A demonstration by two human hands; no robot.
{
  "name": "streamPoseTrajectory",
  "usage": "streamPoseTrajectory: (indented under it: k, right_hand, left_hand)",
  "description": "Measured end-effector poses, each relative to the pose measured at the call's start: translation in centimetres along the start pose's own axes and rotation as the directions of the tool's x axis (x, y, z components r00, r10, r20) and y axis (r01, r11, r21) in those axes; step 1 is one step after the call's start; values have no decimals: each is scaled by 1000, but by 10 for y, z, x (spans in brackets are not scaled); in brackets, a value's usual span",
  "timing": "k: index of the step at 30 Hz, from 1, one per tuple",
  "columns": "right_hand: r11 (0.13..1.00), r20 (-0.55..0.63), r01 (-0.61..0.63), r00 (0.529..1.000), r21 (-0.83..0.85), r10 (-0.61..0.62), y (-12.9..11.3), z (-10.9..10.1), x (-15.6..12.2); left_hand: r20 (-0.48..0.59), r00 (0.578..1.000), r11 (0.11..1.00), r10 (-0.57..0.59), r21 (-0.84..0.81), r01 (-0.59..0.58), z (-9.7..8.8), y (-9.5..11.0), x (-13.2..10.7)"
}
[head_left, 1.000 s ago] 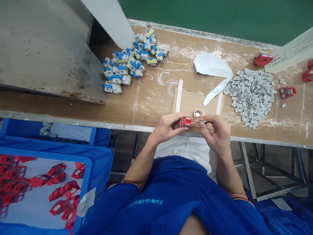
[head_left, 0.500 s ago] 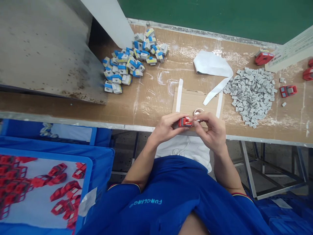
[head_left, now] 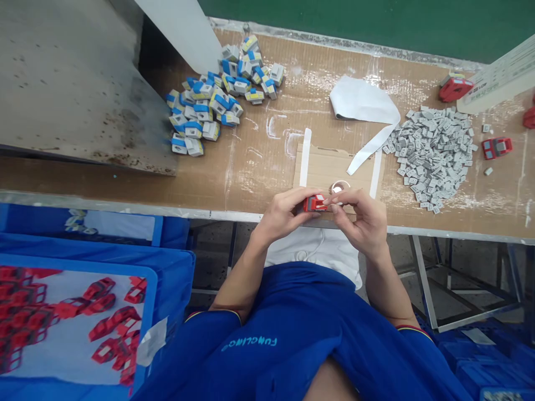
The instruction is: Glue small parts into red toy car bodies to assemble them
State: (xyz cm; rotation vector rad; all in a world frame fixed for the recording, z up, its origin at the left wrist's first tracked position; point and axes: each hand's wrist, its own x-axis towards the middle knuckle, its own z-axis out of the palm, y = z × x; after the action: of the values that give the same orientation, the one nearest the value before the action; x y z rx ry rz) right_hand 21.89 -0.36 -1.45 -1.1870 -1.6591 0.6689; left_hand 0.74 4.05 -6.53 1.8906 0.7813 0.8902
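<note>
A small red toy car body [head_left: 314, 203] is gripped in my left hand [head_left: 281, 214], close to the table's front edge. My right hand [head_left: 363, 218] is closed in a pinch at the right end of the toy, its fingertips meeting it; whatever small piece lies between them is too small to make out. Just behind the fingers a white ring-shaped roll [head_left: 340, 186] rests on a taped cardboard sheet [head_left: 324, 161]. A heap of small grey plastic pieces [head_left: 434, 153] lies to the right of my hands.
Blue, grey and yellow toy parts [head_left: 204, 108] are piled at the back left beside a metal box [head_left: 83, 89]. White sheet material [head_left: 363, 100] lies behind my hands. A red toy car [head_left: 496, 147] stands far right. A blue crate [head_left: 167, 289] of red toy bodies sits lower left.
The view has shifted slightly. Both hands stay at the red toy car body, with the right fingertips still pinched at its right end.
</note>
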Motion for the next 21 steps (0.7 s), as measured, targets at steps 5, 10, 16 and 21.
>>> streamPoseTrajectory:
  k: [5, 10, 16, 21]
  right_hand:
    - [1000, -17, 19, 1000, 22, -18, 0, 2, 1]
    - [999, -2, -38, 999, 19, 38, 4, -3, -4]
    - [995, -47, -79, 995, 60, 82, 6, -9, -11]
    - [997, -232, -41, 971, 67, 56, 12, -16, -9]
  left_hand:
    - [7, 1000, 1000, -26, -3, 26, -1, 1, 0]
    - [9, 999, 999, -37, -5, 37, -1, 1, -1]
    - [3, 1000, 999, -29, 13, 29, -1, -2, -2]
    - [-11, 999, 999, -49, -13, 49, -1, -5, -4]
